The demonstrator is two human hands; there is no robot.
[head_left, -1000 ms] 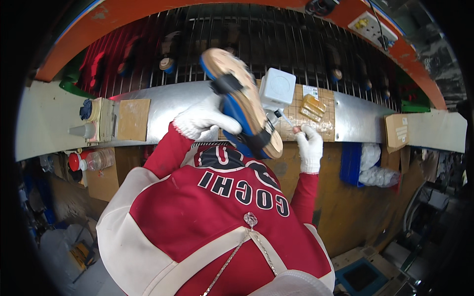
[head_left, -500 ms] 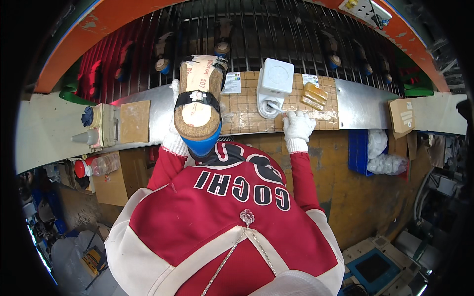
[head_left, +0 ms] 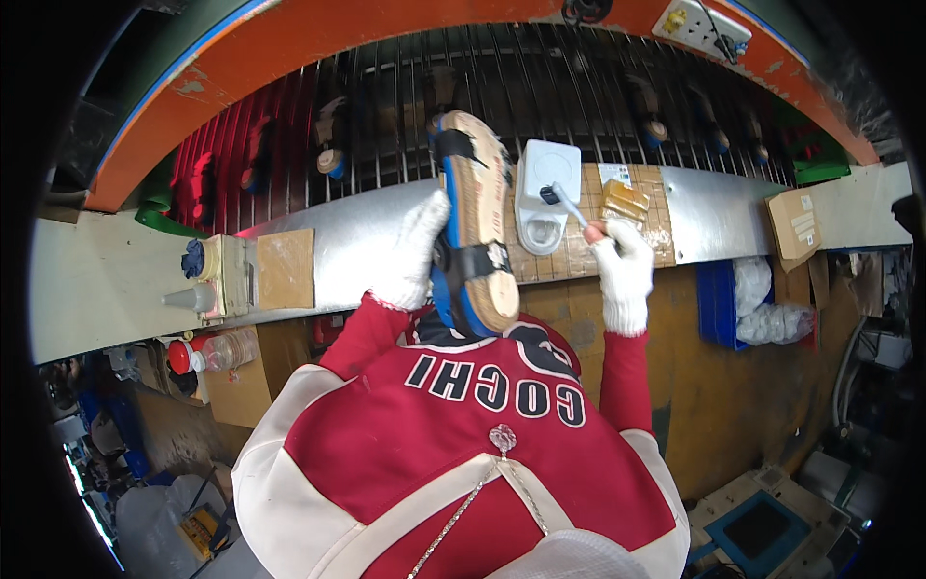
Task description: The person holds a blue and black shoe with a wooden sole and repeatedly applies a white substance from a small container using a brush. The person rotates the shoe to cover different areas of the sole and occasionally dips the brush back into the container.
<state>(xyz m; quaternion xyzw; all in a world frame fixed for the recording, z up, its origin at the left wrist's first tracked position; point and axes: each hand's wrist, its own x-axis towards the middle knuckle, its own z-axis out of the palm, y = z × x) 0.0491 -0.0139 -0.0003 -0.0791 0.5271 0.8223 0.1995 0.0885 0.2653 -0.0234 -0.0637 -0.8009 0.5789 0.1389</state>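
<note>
In my white-gloved left hand [head_left: 409, 255] is a sandal [head_left: 488, 228] on a blue last. It stands tilted in front of my chest, with its cork edge and pale footbed side showing and a black strap across it. My right hand [head_left: 622, 272], also gloved but with bare fingertips, pinches a small brush [head_left: 569, 206] by its light handle. The brush's dark bristles hang over a white dispenser [head_left: 552, 172] with a round well at its near end. Beside it on the taped cardboard mat [head_left: 659, 214] lies a yellowish block [head_left: 625, 201].
Behind the bench runs a rack of metal rods [head_left: 386, 116] carrying several sandals, lit red at the left. A brown pad [head_left: 285, 270] and a grey cone [head_left: 190, 297] are on the left. At the right are a cardboard box [head_left: 795, 228] and a blue bin [head_left: 716, 301] with plastic bags.
My right hand has picked up the brush from the dispenser's well and lifted it. My left hand has moved right, turning the sandal so its side shows.
</note>
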